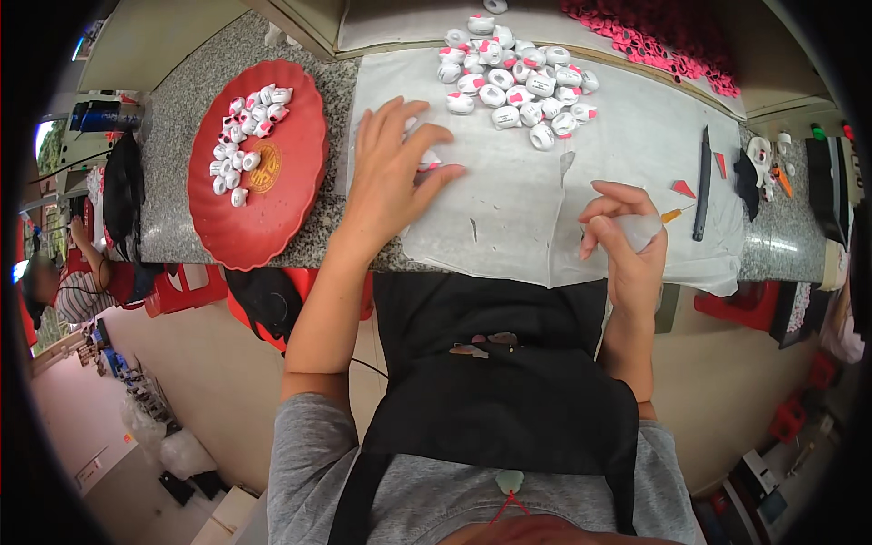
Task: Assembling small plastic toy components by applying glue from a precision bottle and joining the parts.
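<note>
My left hand point(386, 173) is over the left part of a white sheet point(490, 218), its fingers spread apart. Between its thumb and fingers sits a small white piece with pink point(430, 161), partly hidden by the hand; I cannot tell whether the fingers touch it. My right hand point(627, 250) is closed around a translucent squeeze bottle point(644, 231) with an orange tip and a thin needle, which points right and up. A heap of small rounded white pieces with pink patches point(540, 84) lies on the sheet, beyond and between my hands.
A red scalloped plate point(304, 182) at the left bears more small white pieces point(238, 162). Right of the bottle lie a black craft knife point(703, 186) and red scraps point(683, 189). Many pink parts point(672, 45) are at the far right. Another person point(82, 282) is at far left.
</note>
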`<control>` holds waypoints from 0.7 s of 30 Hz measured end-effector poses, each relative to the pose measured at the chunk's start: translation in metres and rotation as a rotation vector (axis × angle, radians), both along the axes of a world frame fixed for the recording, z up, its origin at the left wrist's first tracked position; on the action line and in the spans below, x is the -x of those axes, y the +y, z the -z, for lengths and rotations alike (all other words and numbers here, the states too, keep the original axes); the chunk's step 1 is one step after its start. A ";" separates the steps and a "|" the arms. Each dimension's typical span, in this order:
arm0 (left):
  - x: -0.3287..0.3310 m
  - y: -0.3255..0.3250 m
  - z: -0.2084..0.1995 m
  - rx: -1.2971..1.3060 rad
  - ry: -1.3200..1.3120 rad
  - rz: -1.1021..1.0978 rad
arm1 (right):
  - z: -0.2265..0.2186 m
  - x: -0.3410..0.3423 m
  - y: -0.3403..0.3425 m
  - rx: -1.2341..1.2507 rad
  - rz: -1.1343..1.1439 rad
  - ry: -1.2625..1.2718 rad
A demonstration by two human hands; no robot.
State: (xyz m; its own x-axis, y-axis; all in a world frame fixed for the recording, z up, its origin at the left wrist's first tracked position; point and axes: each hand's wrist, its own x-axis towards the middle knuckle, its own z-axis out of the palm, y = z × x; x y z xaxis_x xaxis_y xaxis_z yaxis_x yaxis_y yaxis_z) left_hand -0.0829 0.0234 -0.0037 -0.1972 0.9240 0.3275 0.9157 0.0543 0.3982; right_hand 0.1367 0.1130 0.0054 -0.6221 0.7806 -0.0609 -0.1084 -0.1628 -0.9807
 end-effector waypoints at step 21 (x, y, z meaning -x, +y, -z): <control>-0.055 0.002 0.004 -0.314 -2.086 0.268 | -0.034 -0.004 -0.009 -0.128 0.047 0.021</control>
State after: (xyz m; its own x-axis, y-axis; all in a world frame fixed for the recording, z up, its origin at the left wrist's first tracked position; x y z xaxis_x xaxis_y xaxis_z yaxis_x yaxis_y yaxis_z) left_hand -0.0276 0.0253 -0.0072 -0.2905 0.9563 -0.0329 -0.8017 -0.2244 0.5540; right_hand 0.1405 0.1041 0.0394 -0.5844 0.8097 0.0538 -0.1337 -0.0307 -0.9905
